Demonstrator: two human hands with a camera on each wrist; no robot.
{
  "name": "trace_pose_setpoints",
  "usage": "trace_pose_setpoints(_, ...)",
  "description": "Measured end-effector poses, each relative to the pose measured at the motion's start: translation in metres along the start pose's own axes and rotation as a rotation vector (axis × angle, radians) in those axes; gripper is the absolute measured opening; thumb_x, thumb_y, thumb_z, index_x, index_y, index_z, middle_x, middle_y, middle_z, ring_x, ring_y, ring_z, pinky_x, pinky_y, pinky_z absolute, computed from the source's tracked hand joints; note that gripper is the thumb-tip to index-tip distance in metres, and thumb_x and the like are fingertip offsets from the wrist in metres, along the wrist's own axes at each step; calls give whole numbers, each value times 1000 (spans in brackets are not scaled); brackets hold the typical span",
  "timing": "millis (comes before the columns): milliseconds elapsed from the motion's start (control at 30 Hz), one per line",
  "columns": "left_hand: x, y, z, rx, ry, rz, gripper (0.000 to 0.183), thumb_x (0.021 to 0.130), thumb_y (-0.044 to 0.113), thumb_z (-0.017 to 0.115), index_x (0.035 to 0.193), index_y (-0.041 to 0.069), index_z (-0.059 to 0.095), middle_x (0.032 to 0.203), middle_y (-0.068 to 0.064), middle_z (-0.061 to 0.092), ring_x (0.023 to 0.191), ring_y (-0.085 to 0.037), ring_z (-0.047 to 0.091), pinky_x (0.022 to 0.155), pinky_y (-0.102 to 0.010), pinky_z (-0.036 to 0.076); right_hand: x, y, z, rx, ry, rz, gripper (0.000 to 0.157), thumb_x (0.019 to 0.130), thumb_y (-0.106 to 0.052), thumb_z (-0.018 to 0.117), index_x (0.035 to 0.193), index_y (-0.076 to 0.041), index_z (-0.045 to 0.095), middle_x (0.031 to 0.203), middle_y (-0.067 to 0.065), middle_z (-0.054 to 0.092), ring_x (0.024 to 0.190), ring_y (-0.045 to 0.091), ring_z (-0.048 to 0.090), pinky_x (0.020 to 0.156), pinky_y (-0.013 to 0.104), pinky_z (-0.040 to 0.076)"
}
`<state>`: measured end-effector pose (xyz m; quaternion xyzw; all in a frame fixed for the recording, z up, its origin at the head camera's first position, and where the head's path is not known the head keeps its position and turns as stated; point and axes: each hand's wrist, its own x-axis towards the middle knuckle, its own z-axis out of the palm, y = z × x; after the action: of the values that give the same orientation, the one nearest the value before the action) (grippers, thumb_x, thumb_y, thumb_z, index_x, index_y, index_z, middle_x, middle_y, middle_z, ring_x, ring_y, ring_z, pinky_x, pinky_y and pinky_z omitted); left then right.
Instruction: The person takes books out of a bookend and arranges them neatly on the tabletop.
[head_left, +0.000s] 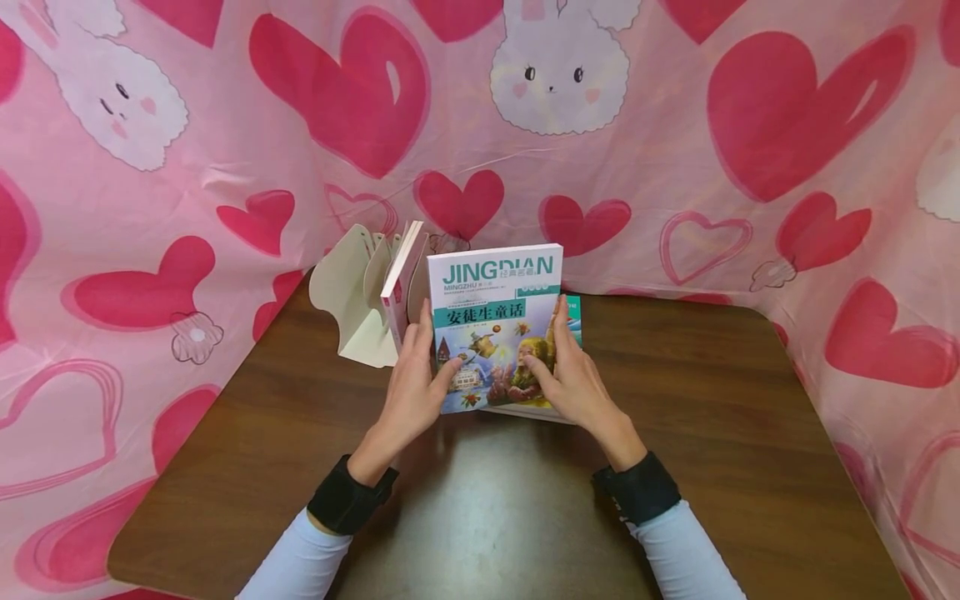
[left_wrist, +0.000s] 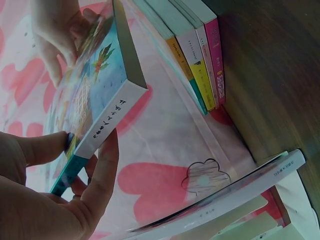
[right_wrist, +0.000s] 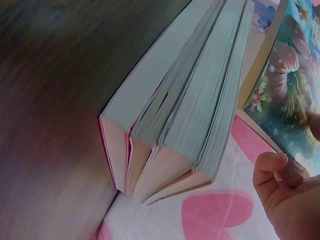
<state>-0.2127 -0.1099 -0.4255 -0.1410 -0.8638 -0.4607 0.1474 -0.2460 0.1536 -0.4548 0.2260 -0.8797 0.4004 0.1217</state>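
Note:
Both hands hold a paperback storybook (head_left: 495, 329) upright, its white and teal illustrated cover facing the head camera. My left hand (head_left: 411, 383) grips the left edge, thumb on the cover; in the left wrist view the thumb and fingers pinch the book's spine (left_wrist: 102, 122). My right hand (head_left: 581, 383) grips the opposite edge, thumb also on the cover. The right wrist view catches only part of that right hand (right_wrist: 295, 200) beside the cover (right_wrist: 292, 90). Behind and below the held book lies a stack of several books (right_wrist: 185, 100), mostly hidden in the head view.
A cream bookend rack (head_left: 352, 292) stands at the back left of the brown table (head_left: 712, 417), with a book (head_left: 402, 275) upright between its dividers. Pink heart-print cloth (head_left: 480, 150) hangs behind the table and along its sides.

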Motion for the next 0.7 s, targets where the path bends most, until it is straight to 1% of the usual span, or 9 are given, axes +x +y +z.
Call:
trace_pose_setpoints(67,2,-1,2,2,-3,4,98,98,6,74,170,10,8,136,-18,47,107,-29,53,79,-41,44,0,0,-2,-7,4,1,104,105,-27,68,168,-17,-14,175,13,9,137,40,51,89,55,50)
trace_pose_setpoints(167,5,-3,4,-20,-5,0,95,98,6,74,169,7,10,137,-18,46,110,-30,51,85,-43,44,0,0,-4,-8,7,7,104,104,-29,69,168,-17,-12,175,12,11,143,39,45,101,60,48)
trace_pose_setpoints(267,9,-6,7,-47,-1,-3,90,98,6,74,167,3,16,137,-19,46,112,-31,50,91,-45,44,1,1,-5,3,-4,23,102,104,-33,68,168,-18,-10,176,9,8,152,36,34,113,63,39)
trace_pose_setpoints(300,11,-7,7,-59,-1,-9,88,98,6,74,166,3,19,136,-19,47,113,-31,50,92,-46,44,1,2,-6,7,-9,31,102,104,-34,68,169,-19,-10,176,8,7,153,35,31,115,62,37)
trace_pose_setpoints(367,14,-8,10,-76,3,-17,82,98,5,73,164,3,24,136,-19,47,113,-31,50,93,-46,44,1,3,-6,7,-16,49,101,105,-35,67,169,-20,-10,176,9,8,153,35,32,116,63,36)
trace_pose_setpoints(433,17,-9,13,-90,1,-30,76,99,6,73,160,3,28,135,-18,48,112,-31,50,92,-45,44,0,5,-8,5,-23,71,101,105,-35,67,169,-22,-10,175,10,10,152,36,34,115,63,37)
trace_pose_setpoints(500,20,-11,16,-103,-2,-36,72,99,7,72,158,4,31,134,-17,49,112,-31,50,91,-44,43,0,6,-10,6,-25,92,101,104,-35,67,169,-23,-10,174,13,15,148,37,40,113,62,40)
trace_pose_setpoints(700,28,-18,22,-108,-34,-16,69,101,8,70,158,3,33,132,-17,48,111,-31,48,91,-43,42,-1,10,-14,20,-49,146,103,102,-34,70,169,-26,-8,166,16,31,132,35,53,107,61,46)
